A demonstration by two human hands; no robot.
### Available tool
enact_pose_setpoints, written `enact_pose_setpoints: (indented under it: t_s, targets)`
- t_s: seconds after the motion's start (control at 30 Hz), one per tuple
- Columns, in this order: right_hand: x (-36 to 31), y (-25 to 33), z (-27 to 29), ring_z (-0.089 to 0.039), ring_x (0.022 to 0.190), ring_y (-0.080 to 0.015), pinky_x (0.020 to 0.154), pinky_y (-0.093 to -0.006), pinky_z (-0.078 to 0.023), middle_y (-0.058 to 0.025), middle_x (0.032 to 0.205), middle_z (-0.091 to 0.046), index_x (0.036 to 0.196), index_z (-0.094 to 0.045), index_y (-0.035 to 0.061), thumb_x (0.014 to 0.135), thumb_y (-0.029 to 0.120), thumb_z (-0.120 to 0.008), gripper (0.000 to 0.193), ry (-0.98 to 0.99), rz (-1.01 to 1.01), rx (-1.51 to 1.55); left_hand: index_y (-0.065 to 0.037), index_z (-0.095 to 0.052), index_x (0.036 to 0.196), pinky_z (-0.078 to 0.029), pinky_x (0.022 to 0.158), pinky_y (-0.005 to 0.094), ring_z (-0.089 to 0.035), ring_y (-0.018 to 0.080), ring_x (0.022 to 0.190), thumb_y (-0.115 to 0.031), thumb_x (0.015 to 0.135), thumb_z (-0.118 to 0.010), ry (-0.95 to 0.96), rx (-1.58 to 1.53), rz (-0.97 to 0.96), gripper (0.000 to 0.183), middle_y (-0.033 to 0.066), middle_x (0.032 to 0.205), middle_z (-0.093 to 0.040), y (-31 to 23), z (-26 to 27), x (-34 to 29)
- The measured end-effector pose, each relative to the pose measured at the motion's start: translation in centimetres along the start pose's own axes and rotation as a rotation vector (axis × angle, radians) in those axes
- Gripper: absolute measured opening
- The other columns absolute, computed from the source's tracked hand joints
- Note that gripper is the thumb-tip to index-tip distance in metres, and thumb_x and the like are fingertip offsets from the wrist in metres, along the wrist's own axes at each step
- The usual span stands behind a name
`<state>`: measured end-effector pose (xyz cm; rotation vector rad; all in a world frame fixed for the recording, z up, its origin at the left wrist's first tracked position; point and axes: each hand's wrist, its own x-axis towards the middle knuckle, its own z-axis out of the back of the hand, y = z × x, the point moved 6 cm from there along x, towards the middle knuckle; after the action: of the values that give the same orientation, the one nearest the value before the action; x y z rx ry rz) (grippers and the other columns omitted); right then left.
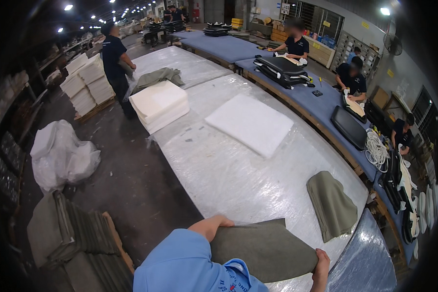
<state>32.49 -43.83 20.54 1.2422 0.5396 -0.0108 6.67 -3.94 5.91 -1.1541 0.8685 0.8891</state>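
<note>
An olive-green fabric piece (263,248), perhaps a cushion cover, lies spread at the near end of the plastic-covered table, right in front of me. My left hand (221,221) is closed on its far-left edge; part of the fingers is hidden. At its right end, my right hand (321,264) grips the edge, thumb and fingers around the cloth. Another olive fabric piece (332,207), folded, rests on the table to the right. Farther up the table lies a flat white padding sheet (249,124), apart from both hands.
A stack of white padding sheets (160,108) stands at the table's left edge, with olive cloth (158,78) behind it. Olive fabric piles (78,238) sit at lower left, near a plastic-wrapped bundle (63,153). Co-workers handle black cushions (349,127) along the blue table (321,100).
</note>
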Motion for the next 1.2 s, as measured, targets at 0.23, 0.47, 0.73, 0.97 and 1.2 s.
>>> enact_pose_setpoints:
  t_s: [0.23,0.47,0.73,0.97,1.2]
  targets:
    - [1.8,2.7,-1.3,-0.063,0.082,-0.0179,0.078,-0.0314,-0.049,-0.0072,0.089,-0.071,0.106,-0.074,-0.0024,0.09,0.021,-0.066,0.03,-0.072,0.046,-0.16,-0.008,-0.073,0.124,-0.05,0.098,0.042,-0.068,0.0239,0.113,-0.037,0.088,-0.063,-0.089,-0.162,0.017,0.047,0.0118,0.128,-0.071,3.4,-2.3,-0.3]
    - [3.8,4.3,-3.0,-0.064,0.081,-0.0194,0.077,-0.0325,-0.049,-0.0076,0.086,-0.071,0.098,-0.076,-0.0019,0.084,0.018,-0.068,0.026,-0.045,0.014,-0.187,-0.003,-0.072,0.119,-0.053,0.092,0.0454,-0.069,0.0273,0.109,-0.034,0.091,-0.062,-0.037,-0.221,0.013,0.043,0.0136,0.126,-0.071,4.3,-3.4,0.2]
    - [4.4,4.4,-1.8,-0.063,0.072,-0.0215,0.066,-0.0366,-0.049,-0.0078,0.08,-0.068,0.09,-0.075,0.0007,0.081,0.024,-0.068,0.026,-0.082,0.007,-0.169,-0.002,-0.069,0.108,-0.053,0.088,0.0455,-0.07,0.0319,0.1,-0.03,0.086,-0.07,-0.526,-0.26,-0.245,0.036,0.0172,0.106,-0.074,2.5,0.8,-1.4]
    - [1.6,2.0,-2.9,-0.062,0.08,-0.0197,0.075,-0.0349,-0.049,-0.0081,0.085,-0.069,0.099,-0.075,-0.0029,0.085,0.023,-0.064,0.031,-0.094,-0.014,-0.134,-0.011,-0.068,0.115,-0.051,0.097,0.0486,-0.065,0.0366,0.114,-0.034,0.089,-0.07,-0.65,0.077,-0.363,0.034,0.0164,0.119,-0.07,1.5,2.1,-1.8]
    - [2.0,3.5,-2.0,-0.065,0.085,-0.0225,0.08,-0.0368,-0.051,-0.0107,0.087,-0.07,0.102,-0.075,-0.0013,0.088,0.029,-0.064,0.035,0.028,0.082,-0.48,-0.011,-0.069,0.119,-0.051,0.099,0.0485,-0.065,0.0376,0.117,-0.029,0.089,-0.069,-0.518,0.21,-0.25,0.036,0.0166,0.122,-0.07,0.6,3.0,0.4]
